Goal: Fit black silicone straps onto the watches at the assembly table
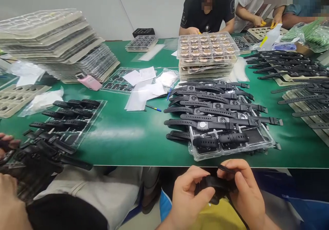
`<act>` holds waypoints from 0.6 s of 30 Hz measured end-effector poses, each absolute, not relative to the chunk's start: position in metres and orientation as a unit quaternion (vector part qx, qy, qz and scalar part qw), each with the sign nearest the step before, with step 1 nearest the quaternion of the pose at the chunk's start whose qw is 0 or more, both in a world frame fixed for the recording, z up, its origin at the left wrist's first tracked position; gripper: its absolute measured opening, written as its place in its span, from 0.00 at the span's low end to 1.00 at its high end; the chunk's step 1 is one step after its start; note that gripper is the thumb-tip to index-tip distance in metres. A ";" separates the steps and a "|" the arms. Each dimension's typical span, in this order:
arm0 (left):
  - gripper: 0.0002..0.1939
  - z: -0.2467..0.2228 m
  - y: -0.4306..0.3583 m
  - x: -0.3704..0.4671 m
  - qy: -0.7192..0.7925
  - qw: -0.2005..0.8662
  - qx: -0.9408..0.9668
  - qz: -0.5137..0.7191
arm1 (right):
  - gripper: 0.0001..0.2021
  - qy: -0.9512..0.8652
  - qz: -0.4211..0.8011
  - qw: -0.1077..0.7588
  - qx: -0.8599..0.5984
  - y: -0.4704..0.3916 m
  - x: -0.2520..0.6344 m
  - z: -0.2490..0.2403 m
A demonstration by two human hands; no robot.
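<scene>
Below the table's front edge, my left hand [191,192] and my right hand [245,187] hold a black watch [216,185] with a strap between them. The fingers of my left hand close round its left side. My right hand pinches a strap end near the top, while another strap part hangs beneath it. Just beyond my hands, clear plastic trays [231,149] carry several black watches [222,120], laid in rows with their straps sticking out at both sides. Two strap pieces lie across the nearest compartments.
On the green table [118,134] stand a tray stack [208,48] and a tall leaning stack [51,41]. Papers [141,89], a pen [153,108] and a pink device [89,82] lie mid-left. A neighbour's hands [9,185] are at far left; other people sit opposite.
</scene>
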State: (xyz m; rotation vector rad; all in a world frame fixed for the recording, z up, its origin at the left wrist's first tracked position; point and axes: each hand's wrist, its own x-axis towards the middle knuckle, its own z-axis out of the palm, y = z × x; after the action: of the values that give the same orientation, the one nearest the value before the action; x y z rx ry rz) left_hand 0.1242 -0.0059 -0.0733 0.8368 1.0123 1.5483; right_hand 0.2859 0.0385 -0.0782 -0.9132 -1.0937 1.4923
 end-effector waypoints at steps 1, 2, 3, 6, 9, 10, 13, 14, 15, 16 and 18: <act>0.10 -0.073 -0.006 0.124 0.424 0.530 0.348 0.646 | 0.10 -0.464 0.610 0.513 -0.387 0.039 0.286 -0.078; 0.10 -0.072 -0.006 0.124 0.425 0.532 0.345 0.646 | 0.11 -0.485 0.592 0.516 -0.385 0.041 0.287 -0.077; 0.11 -0.072 -0.006 0.125 0.426 0.530 0.343 0.648 | 0.12 -0.519 0.569 0.520 -0.370 0.043 0.288 -0.076; 0.11 -0.071 -0.007 0.126 0.427 0.517 0.346 0.656 | 0.12 -0.639 0.483 0.515 -0.305 0.052 0.291 -0.072; 0.11 -0.072 -0.008 0.126 0.426 0.509 0.349 0.662 | 0.10 -0.708 0.437 0.488 -0.263 0.060 0.296 -0.068; 0.11 -0.072 -0.008 0.126 0.428 0.507 0.352 0.660 | 0.09 -0.718 0.433 0.481 -0.255 0.062 0.297 -0.067; 0.12 -0.070 -0.007 0.125 0.437 0.505 0.364 0.649 | 0.09 -0.734 0.429 0.466 -0.246 0.065 0.299 -0.066; 0.12 -0.069 -0.007 0.125 0.439 0.507 0.364 0.647 | 0.09 -0.738 0.426 0.462 -0.245 0.065 0.300 -0.066; 0.12 -0.068 -0.006 0.125 0.439 0.510 0.361 0.646 | 0.09 -0.741 0.423 0.460 -0.246 0.065 0.300 -0.066; 0.11 -0.067 -0.006 0.125 0.436 0.515 0.356 0.647 | 0.09 -0.741 0.420 0.461 -0.248 0.065 0.300 -0.066; 0.11 -0.067 -0.005 0.125 0.429 0.525 0.346 0.649 | 0.10 -0.740 0.417 0.466 -0.248 0.064 0.300 -0.067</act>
State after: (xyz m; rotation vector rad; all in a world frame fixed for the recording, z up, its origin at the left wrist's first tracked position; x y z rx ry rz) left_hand 0.1250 -0.0050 -0.0667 0.8276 1.0266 1.5524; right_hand 0.2997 0.0643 -0.0668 -0.6094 -1.8158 1.0246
